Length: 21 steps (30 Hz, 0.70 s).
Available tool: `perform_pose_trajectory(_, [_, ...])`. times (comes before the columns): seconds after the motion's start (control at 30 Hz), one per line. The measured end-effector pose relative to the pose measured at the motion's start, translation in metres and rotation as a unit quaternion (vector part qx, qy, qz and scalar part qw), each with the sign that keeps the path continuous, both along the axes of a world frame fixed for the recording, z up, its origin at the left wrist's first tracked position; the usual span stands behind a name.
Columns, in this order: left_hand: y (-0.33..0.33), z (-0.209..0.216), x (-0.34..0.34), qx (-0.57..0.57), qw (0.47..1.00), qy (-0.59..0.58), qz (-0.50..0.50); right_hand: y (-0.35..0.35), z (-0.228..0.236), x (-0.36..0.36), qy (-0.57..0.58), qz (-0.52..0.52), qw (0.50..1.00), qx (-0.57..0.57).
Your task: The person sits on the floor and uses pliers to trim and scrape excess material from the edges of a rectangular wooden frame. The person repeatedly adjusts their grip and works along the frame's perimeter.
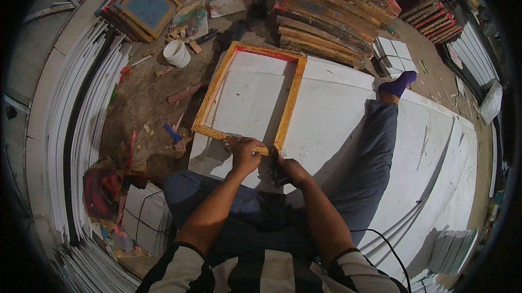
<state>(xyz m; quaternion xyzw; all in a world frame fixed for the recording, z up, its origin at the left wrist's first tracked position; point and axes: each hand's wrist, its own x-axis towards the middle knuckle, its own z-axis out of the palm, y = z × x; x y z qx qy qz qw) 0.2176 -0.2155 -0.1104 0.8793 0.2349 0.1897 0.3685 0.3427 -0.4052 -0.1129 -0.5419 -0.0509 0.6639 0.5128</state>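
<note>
A yellowish wooden frame (293, 91), rectangular and with red on the inner side of its far bar, lies before me on white sheets (331, 108). My left hand (247, 157) is closed around its near bar, close to the near right corner. Just right of that corner, my right hand (292, 173) is wrapped round a dark hand tool (278, 172), whose upper end meets the corner. The tool's exact kind is too dark to make out. Small pale bits show at the corner beside it.
Wooden frames are stacked (326, 15) at the far side, with a smaller framed stack (147, 7) far left. A white bucket (177, 53) and a blue-handled tool (173, 132) are left on the floor. My outstretched leg (375, 157) lies right; a black cable (389, 244) curves nearby.
</note>
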Motion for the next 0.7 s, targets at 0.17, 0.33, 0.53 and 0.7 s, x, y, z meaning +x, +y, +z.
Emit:
perform_pose_trajectory(0.17, [-0.005,0.031,0.002,0.032,0.996,0.076,-0.025,0.002,0.007,0.0,-0.008,-0.003,1.0,-0.021])
perform_pose_trajectory(0.33, [-0.004,0.039,-0.005,0.172,0.973,0.135,-0.074,0.007,0.023,-0.019,0.014,-0.047,0.999,0.019])
perform_pose_trajectory(0.53, [0.0,0.024,0.001,0.187,0.96,0.189,-0.088,0.015,0.023,-0.021,0.023,-0.065,0.997,-0.047])
perform_pose_trajectory(0.7, [0.003,0.023,0.003,0.188,0.958,0.201,-0.08,0.022,0.03,-0.011,0.101,-0.048,0.992,-0.062])
